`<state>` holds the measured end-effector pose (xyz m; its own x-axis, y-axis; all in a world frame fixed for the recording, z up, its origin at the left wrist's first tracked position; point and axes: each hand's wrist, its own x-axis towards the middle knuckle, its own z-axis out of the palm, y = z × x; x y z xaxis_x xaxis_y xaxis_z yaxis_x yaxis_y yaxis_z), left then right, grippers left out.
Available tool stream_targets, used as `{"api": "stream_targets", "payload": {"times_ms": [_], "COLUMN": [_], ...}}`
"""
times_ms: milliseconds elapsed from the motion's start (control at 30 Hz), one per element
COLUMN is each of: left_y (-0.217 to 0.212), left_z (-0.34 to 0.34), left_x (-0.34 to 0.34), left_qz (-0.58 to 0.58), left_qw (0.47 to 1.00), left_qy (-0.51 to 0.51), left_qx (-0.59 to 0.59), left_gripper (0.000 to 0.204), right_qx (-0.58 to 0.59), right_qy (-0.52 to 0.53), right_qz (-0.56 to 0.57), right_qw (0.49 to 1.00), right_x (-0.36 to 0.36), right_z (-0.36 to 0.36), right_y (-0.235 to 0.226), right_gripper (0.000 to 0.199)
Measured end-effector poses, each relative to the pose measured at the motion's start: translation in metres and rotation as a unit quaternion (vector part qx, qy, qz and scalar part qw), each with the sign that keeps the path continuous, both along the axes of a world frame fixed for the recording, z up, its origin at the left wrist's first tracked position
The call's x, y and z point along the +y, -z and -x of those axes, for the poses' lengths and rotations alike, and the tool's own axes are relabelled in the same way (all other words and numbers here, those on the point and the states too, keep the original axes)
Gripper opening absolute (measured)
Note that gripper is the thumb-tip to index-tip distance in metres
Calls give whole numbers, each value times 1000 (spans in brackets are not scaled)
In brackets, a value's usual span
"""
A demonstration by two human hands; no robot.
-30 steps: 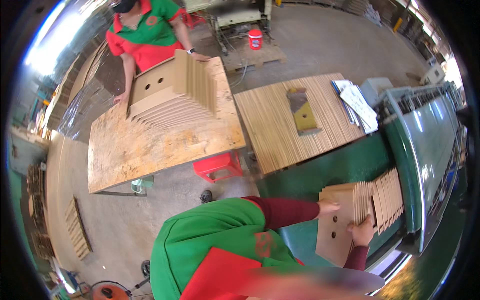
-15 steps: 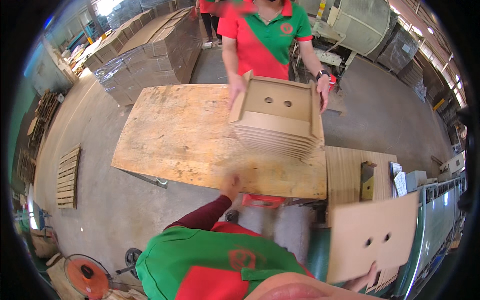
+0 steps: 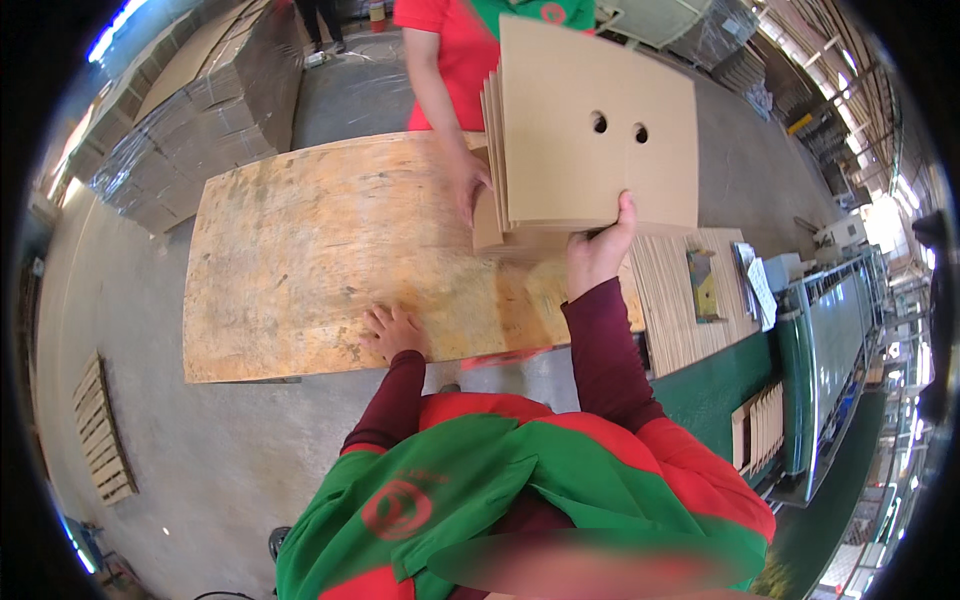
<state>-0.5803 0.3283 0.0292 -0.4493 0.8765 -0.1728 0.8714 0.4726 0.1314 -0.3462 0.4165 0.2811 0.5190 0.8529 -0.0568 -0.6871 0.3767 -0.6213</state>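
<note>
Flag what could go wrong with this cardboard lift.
1. The right hand grips the cardboard pieces at their lower edge, while the left hand rests on the wooden table; the pieces could tip or slip.
2. Their left edges are staggered, so layers might slide apart.
3. The co-worker's hand is close to those edges and could get bumped or scraped.

The left hand [image 3: 393, 333] is spread palm-down at eleven o'clock from the torso [image 3: 500, 480]; the right hand [image 3: 600, 250] is raised at one o'clock, thumb [image 3: 627, 207] extended.
</note>
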Motion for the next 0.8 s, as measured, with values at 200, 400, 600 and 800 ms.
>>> {"api": "stream_targets", "payload": {"times_ms": [200, 400, 600, 800], "left_y": [-3, -9, -10, -11], "left_z": [3, 1, 0, 1], "left_x": [2, 3, 3, 1], "left_qz": [-31, -22, -27, -28], "left_qw": [999, 998, 999, 998], "left_qy": [-17, -9, -8, -7], "left_qx": [-25, -49, -46, -64], "left_gripper": [46, 49, 49, 49], "right_qx": [-20, -28, -33, -41], "right_qy": [-68, 8, 16, 11], "right_qz": [69, 101, 116, 91], "right_qw": [995, 994, 993, 995], "right_x": [24, 26, 21, 24], "right_z": [25, 17, 20, 15], "right_y": [56, 78, 66, 78], "right_gripper": [51, 52, 53, 52]}}
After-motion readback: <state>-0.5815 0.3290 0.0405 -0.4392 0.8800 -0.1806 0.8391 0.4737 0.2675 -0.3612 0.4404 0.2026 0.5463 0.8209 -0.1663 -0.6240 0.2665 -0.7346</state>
